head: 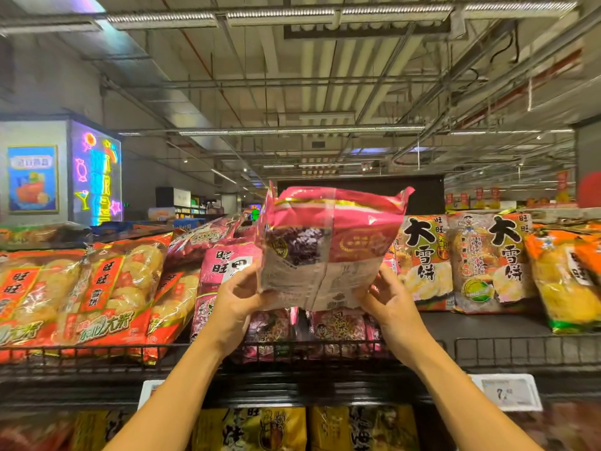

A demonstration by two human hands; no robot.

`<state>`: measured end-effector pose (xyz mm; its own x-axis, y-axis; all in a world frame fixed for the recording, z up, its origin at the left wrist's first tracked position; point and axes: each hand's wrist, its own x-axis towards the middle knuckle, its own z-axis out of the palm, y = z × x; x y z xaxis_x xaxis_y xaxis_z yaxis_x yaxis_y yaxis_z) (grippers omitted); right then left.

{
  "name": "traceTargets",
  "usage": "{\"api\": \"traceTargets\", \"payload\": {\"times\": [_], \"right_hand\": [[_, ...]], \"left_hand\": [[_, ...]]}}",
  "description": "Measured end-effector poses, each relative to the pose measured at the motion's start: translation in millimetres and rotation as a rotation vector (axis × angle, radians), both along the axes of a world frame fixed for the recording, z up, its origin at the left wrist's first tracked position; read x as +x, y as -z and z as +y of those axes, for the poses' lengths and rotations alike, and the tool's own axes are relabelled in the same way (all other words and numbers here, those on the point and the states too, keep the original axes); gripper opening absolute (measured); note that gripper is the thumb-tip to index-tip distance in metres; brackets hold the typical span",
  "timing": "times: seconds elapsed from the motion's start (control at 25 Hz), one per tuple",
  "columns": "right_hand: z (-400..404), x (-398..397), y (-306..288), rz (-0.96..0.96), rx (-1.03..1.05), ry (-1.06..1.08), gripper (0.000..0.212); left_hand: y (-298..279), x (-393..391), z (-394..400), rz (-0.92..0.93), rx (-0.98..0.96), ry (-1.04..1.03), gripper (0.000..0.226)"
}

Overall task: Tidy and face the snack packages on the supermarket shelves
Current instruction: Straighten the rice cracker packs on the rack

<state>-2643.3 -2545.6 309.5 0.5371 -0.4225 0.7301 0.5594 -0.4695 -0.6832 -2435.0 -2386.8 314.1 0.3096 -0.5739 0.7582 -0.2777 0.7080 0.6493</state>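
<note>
A pink snack bag (328, 245) is held up above the top shelf with its printed back side towards me. My left hand (239, 297) grips its lower left corner and my right hand (387, 299) grips its lower right corner. Below and behind it, more pink bags (227, 260) of the same kind lie in the shelf; some are flat under the raised bag. Red rice-cracker bags (107, 294) fill the shelf to the left. Orange bags with big black characters (491, 258) stand to the right.
A black wire rail (520, 351) runs along the shelf's front edge, with white price tags (507, 390) below it. Yellow bags (270, 429) sit on the lower shelf. A bare dark patch of shelf (481, 323) lies at the right. A neon sign (97, 172) glows far left.
</note>
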Motion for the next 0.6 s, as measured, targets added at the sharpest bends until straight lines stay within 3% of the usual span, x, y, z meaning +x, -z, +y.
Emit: {"api": "traceTargets", "payload": {"times": [0.12,0.24,0.36,0.6], "right_hand": [[-0.2,-0.9,2.5,-0.012,0.024,-0.018,0.067],[1.5,-2.3,3.0,-0.021,0.028,-0.027,0.066],[1.6,-1.9,2.4,-0.014,0.021,-0.015,0.079],[-3.5,-1.1,3.5,-0.017,0.035,-0.061,0.057]], "left_hand": [[1.7,3.9,0.2,-0.020,-0.001,-0.006,0.035],[3.1,6.8,-0.6,-0.018,0.026,-0.026,0.055],[3.0,8.9,-1.7,-0.022,0.033,0.001,0.058],[0.6,4.3,-0.4,-0.036,0.014,0.005,0.048]]}}
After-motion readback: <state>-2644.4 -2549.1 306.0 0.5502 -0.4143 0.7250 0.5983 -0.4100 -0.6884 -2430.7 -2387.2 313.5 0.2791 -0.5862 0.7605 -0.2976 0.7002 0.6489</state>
